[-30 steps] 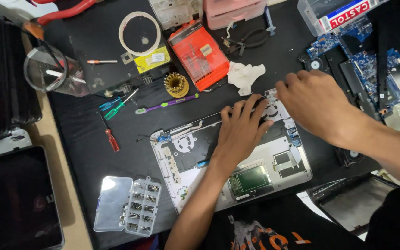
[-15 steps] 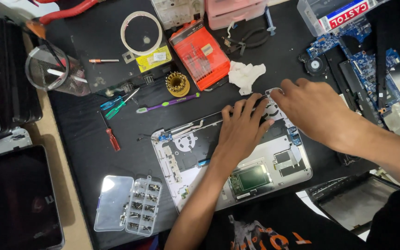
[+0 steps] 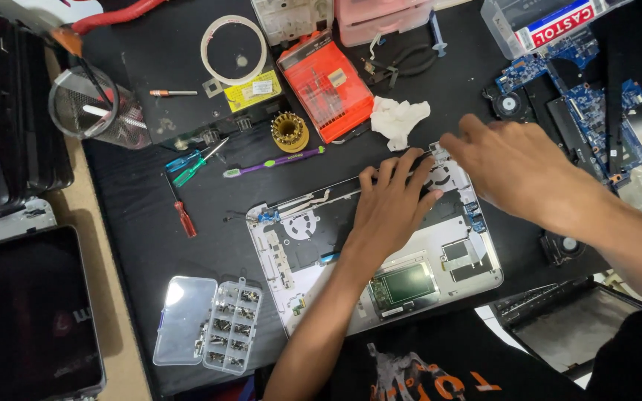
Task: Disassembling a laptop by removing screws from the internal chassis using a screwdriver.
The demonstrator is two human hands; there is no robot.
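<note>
An opened silver laptop base (image 3: 455, 275) lies upside down on the black mat, its inner parts and a green touchpad board exposed. My left hand (image 3: 394, 204) rests flat on the upper middle of the base, fingers spread toward its top edge. At the base's upper right corner hovers my right hand (image 3: 510, 167), fingers slightly curled and pointing left, fingertips near the corner. Neither hand holds a tool.
A crumpled white tissue (image 3: 399, 119), an orange bit case (image 3: 326, 87), a brass gear-like part (image 3: 289, 131), a purple toothbrush (image 3: 275, 161) and screwdrivers (image 3: 184, 217) lie above and left. A clear screw organizer (image 3: 209, 324) sits lower left. Blue circuit boards (image 3: 596, 111) lie at right.
My right hand has slid left toward the base's upper right corner. The camera view has shifted slightly. My left hand stays on the base.
</note>
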